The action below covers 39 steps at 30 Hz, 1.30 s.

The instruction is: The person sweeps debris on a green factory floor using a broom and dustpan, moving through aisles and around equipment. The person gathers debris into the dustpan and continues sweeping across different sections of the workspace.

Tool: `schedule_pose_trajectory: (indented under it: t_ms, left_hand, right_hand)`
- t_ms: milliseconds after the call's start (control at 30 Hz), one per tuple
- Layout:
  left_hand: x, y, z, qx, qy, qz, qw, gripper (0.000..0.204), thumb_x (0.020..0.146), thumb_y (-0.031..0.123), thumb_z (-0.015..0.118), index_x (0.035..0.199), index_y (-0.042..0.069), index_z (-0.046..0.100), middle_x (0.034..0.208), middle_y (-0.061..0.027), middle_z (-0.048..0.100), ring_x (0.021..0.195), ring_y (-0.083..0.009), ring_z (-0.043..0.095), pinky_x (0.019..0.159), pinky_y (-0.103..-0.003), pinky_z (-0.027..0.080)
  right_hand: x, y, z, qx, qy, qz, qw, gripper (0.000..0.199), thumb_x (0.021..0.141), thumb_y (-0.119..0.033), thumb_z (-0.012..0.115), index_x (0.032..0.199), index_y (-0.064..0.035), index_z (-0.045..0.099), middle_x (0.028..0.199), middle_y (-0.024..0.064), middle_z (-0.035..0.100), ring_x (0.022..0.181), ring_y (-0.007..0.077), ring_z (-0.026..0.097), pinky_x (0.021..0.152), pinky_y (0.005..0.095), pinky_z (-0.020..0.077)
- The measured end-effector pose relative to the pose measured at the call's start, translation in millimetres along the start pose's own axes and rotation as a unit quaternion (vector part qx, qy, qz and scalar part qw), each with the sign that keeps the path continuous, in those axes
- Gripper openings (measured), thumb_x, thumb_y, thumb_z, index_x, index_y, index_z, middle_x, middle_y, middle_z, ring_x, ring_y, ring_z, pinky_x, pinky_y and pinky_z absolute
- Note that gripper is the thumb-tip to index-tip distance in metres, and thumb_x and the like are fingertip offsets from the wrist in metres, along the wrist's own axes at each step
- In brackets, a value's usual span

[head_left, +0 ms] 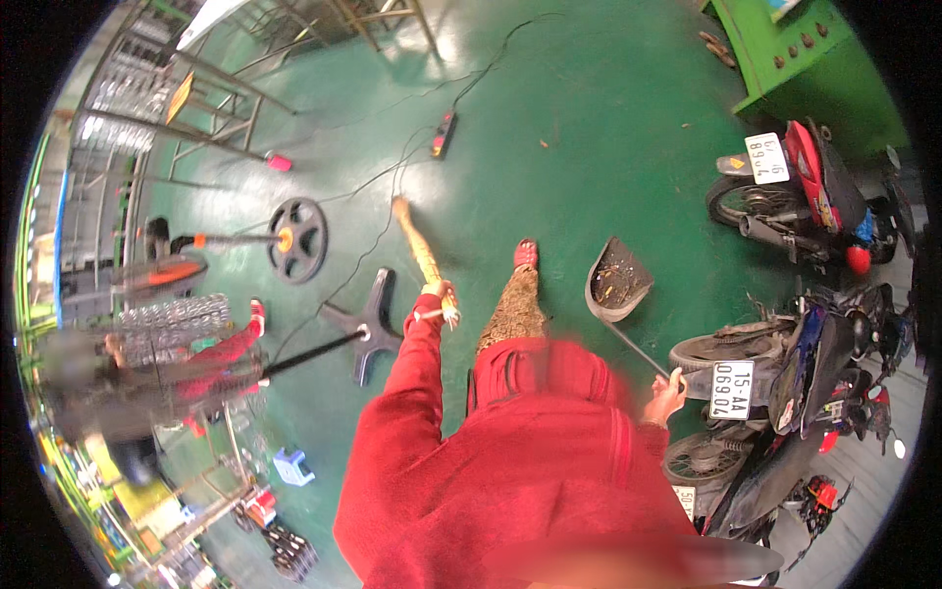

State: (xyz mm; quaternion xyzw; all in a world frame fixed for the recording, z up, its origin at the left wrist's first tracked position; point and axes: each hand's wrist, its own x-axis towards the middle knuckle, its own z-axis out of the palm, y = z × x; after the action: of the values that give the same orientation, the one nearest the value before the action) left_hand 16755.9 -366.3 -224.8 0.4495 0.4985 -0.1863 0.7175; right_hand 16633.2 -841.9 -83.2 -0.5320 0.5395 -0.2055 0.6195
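My left hand [442,294] is wrapped round a tan broom [420,251], whose far end reaches toward the green floor ahead. A pale strip hangs by that hand's fingers. Over on the right, my right hand [667,397] is closed on the thin handle of a grey dustpan [601,303]. Small bits of debris [618,272] lie inside the pan. My red-shoed foot [526,255] is between the broom and the dustpan.
Parked motorbikes [741,348] line the right side. A power strip [444,135] with trailing cables lies ahead. Left of me are a black star-shaped base [373,329], a spoked black wheel [297,240], another person [157,373] and a blue stool [293,467]. A green cabinet [814,88] stands far right.
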Motion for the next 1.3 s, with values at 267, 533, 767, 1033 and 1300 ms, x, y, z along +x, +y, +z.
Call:
schedule_pose_trajectory:
  t_ms: [267, 533, 767, 1033, 1300]
  left_hand:
    - [92.0, 56.3, 219.0, 0.032, 0.002, -0.071, 0.997, 0.012, 0.071, 0.01, 0.048, 0.06, 0.005, 0.047, 0.051, -0.0081, 0.046, 0.042, -0.0221, 0.045, 0.039, -0.036, 0.039]
    - [93.1, 160.7, 322.4, -0.087, -0.265, -0.17, 0.945, 0.009, 0.069, 0.003, 0.05, 0.066, 0.004, 0.042, 0.046, -0.0008, 0.038, 0.034, -0.0103, 0.036, 0.033, -0.023, 0.034]
    - [50.4, 178.4, 247.3, 0.152, -0.291, 0.089, 0.94, 0.014, 0.073, 0.018, 0.052, 0.071, 0.004, 0.051, 0.048, -0.0015, 0.046, 0.036, -0.0125, 0.044, 0.034, -0.025, 0.036]
    - [12.4, 189.2, 231.1, 0.048, -0.077, -0.196, 0.976, 0.007, 0.073, 0.006, 0.047, 0.066, 0.004, 0.045, 0.047, -0.0066, 0.039, 0.037, -0.0184, 0.04, 0.035, -0.031, 0.038]
    - [114.6, 180.6, 429.2, -0.126, -0.309, -0.24, 0.912, 0.013, 0.075, 0.008, 0.047, 0.064, 0.005, 0.041, 0.054, -0.0034, 0.041, 0.044, -0.0157, 0.041, 0.041, -0.028, 0.04]
  right_hand:
    - [-1.0, -45.8, 79.8, -0.019, 0.077, -0.002, 0.997, 0.029, 0.077, -0.03, 0.063, 0.088, -0.0069, 0.051, 0.063, 0.0106, 0.054, 0.047, 0.0127, 0.046, 0.044, 0.0213, 0.0365]
    - [36.2, -83.1, 139.5, 0.001, 0.094, -0.003, 0.996, 0.027, 0.076, -0.03, 0.063, 0.086, -0.0077, 0.051, 0.058, 0.0078, 0.053, 0.047, 0.0121, 0.048, 0.045, 0.021, 0.0378]
    - [92.4, -105.8, 199.6, -0.021, 0.068, 0.029, 0.997, 0.029, 0.076, -0.033, 0.063, 0.087, -0.0088, 0.052, 0.057, 0.0055, 0.053, 0.048, 0.0113, 0.049, 0.046, 0.0212, 0.038]
    - [155.2, -123.4, 266.4, 0.008, 0.095, 0.067, 0.993, 0.027, 0.074, -0.029, 0.066, 0.084, -0.0092, 0.051, 0.058, 0.0065, 0.052, 0.048, 0.0133, 0.048, 0.045, 0.0235, 0.038]
    - [188.8, -156.7, 294.4, 0.014, 0.055, 0.069, 0.996, 0.029, 0.077, -0.026, 0.062, 0.094, -0.0056, 0.05, 0.075, 0.007, 0.054, 0.059, 0.0159, 0.054, 0.052, 0.0261, 0.0442]
